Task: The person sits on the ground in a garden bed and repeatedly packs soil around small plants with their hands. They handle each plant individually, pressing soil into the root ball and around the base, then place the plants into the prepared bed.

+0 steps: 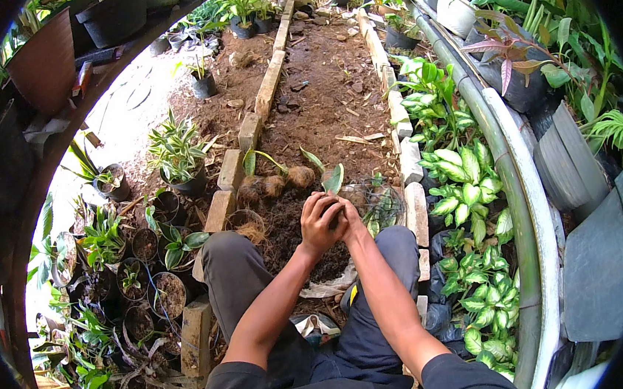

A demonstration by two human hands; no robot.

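Observation:
My left hand (317,222) and my right hand (353,219) are cupped together above a heap of dark, fibrous soil (279,233). Pressed between them is a brown root ball, mostly covered by my fingers. A broad green leaf with a pale edge (335,179) rises just beyond my hands and seems to belong to that plant. Farther out, several brown fibrous root balls (300,176) sit in a row on the soil, some with a single leaf. A clear plastic cup (246,225) with brown fibre lies left of the heap.
Brick edging (250,132) runs along the left of the dirt path, with more bricks (412,162) on the right. Potted plants (167,294) crowd the left side. Variegated leafy plants (465,170) line the right, beside a bamboo pole (506,177). A pale sack (330,287) lies between my knees.

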